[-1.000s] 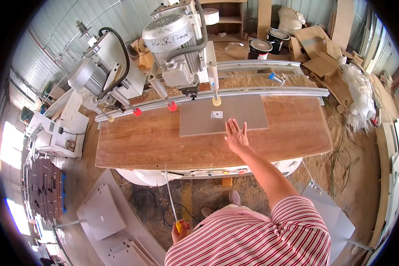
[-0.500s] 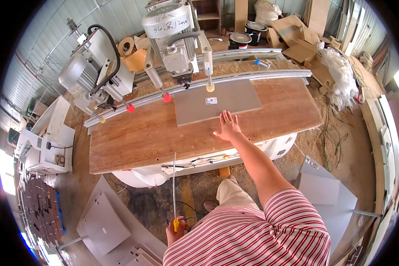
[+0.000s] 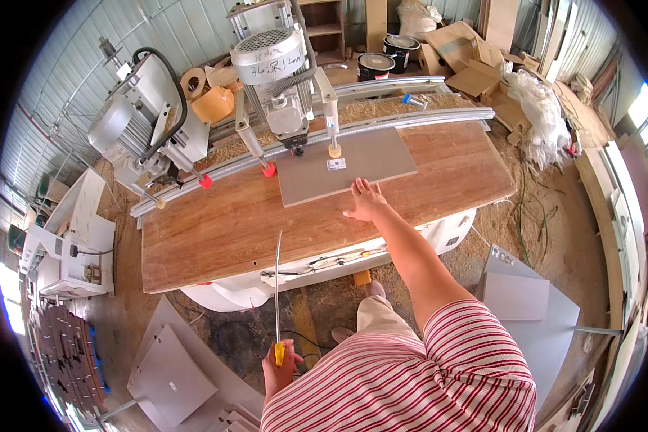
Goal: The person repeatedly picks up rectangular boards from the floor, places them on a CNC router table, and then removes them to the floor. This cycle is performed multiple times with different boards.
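Note:
In my left hand [image 3: 279, 369], low in the picture, is a yellow-handled air blow gun [image 3: 278, 309]; its long thin metal nozzle points away from me and bends slightly at the tip, which reaches over the table's near edge. My right hand [image 3: 366, 200] is open, fingers spread, with the fingertips on the near edge of a grey-brown panel [image 3: 353, 180]. That panel lies flat on the wooden table [image 3: 216, 230] and has a white label [image 3: 336, 164]. Above its far side, a pale-tipped clamp rod [image 3: 334, 150] comes down beside the drilling head [image 3: 284, 108].
A second motor unit [image 3: 122, 129] stands left, with red-tipped rods over the table. A metal rail [image 3: 439, 117] runs along its far edge. Grey panels [image 3: 173, 374] lean low left, others [image 3: 515, 295] low right. Paint cans [image 3: 376, 65], cardboard and plastic wrap [image 3: 543, 122] lie behind.
The view has shifted a little. My left hand has raised the air blow gun slightly, its tip now farther over the table. My right hand stays at the panel's near edge.

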Action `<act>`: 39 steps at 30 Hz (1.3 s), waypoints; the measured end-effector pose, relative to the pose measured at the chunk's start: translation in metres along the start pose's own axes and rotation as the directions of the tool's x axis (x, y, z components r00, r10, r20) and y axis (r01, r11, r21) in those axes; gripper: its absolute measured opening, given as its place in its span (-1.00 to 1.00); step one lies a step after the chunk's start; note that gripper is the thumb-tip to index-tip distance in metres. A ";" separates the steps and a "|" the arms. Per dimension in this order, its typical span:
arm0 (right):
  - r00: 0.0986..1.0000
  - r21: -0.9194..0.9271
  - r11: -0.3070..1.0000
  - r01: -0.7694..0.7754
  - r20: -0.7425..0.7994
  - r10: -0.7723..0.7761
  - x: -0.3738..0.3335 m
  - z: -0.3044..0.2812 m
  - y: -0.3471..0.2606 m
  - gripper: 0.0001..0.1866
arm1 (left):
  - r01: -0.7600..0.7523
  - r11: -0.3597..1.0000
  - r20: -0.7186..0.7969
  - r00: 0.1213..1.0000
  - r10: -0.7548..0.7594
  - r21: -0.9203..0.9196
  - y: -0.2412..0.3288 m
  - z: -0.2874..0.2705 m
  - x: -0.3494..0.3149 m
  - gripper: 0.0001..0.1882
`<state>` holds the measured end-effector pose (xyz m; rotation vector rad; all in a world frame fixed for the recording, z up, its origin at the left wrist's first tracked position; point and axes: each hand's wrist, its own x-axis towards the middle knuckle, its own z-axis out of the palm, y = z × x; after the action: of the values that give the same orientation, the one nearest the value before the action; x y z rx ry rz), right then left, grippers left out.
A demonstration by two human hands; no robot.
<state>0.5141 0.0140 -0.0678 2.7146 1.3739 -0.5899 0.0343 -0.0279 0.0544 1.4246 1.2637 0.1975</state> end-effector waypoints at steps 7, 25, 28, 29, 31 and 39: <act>1.000 0.009 1.000 0.011 0.018 -0.011 -0.003 -0.003 0.004 0.11 | -0.026 0.998 -0.029 0.999 0.028 0.065 0.007 0.011 0.003 -0.71; 0.972 0.171 0.978 -0.122 -0.180 0.152 -0.039 0.024 0.116 -0.16 | 0.020 0.939 -0.184 0.979 -0.089 -0.344 -0.015 0.013 0.029 -0.75; 0.952 0.173 0.964 -0.200 -0.199 0.233 -0.033 0.009 0.141 -0.23 | 0.073 0.980 0.120 0.991 -0.051 -0.184 0.003 0.035 0.021 -0.76; 0.951 0.211 0.961 -0.182 -0.211 0.226 -0.031 0.008 0.147 -0.25 | 0.066 0.992 0.210 0.977 -0.042 -0.110 0.012 0.044 0.019 -0.76; 0.948 0.284 0.948 -0.141 -0.236 0.212 -0.025 0.010 0.156 -0.28 | 0.058 0.991 0.036 0.998 -0.055 -0.121 0.018 0.049 0.021 -0.75; 0.924 0.314 0.945 -0.091 -0.328 0.198 0.004 0.011 0.166 -0.30 | 0.047 0.974 -0.017 0.999 -0.052 -0.221 0.040 0.060 0.032 -0.72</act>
<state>0.6431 -0.0856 -0.1008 3.2622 1.2061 -0.3209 0.1134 -0.0308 0.0503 1.2024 1.2529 0.3112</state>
